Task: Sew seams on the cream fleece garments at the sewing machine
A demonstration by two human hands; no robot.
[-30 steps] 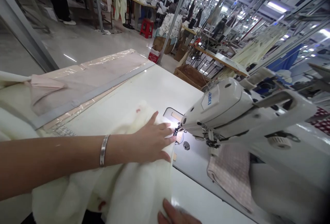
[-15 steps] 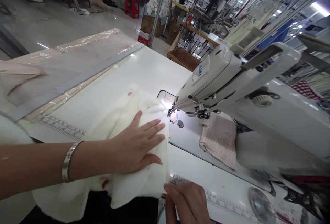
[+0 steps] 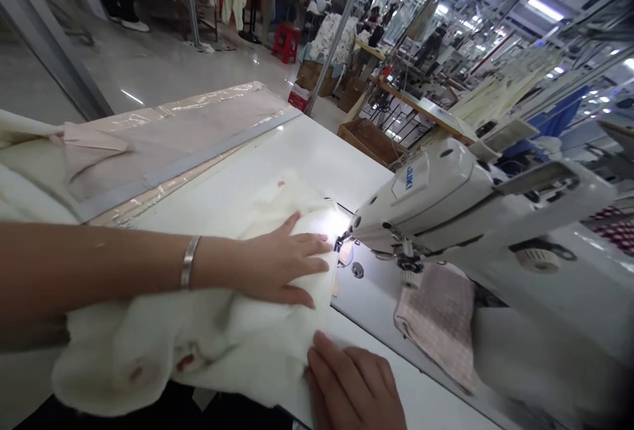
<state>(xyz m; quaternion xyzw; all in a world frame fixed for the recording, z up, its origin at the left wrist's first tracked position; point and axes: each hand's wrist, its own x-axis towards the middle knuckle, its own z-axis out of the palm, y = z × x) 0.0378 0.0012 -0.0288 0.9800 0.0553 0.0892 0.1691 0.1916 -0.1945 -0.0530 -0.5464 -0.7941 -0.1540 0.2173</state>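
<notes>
A cream white cloth [image 3: 277, 357] with small reddish marks lies bunched over the sewing table, its right edge running up to the lit needle area of a white sewing machine [image 3: 430, 185]. My left hand [image 3: 282, 265] rests flat on the cloth with fingers spread, the fingertips close to the presser foot [image 3: 341, 241]. Nearer to me, my right hand [image 3: 351, 384] has its fingers closed on the cloth's right edge, the thumb mostly hidden. Part of the cloth hangs over the table's front edge.
A folded pink checked cloth [image 3: 438, 321] lies beneath the machine arm. Pale pink fabric [image 3: 198, 123] under clear film covers the table's far left. Beyond stand a metal pole [image 3: 341, 27], a cardboard box [image 3: 369, 139] and a red stool [image 3: 286, 43]. A person's legs show at the upper left.
The view has shifted, so the table and machine sit lower and further right. My left hand is nearer the presser foot, and my right hand has moved up along the cloth's edge.
</notes>
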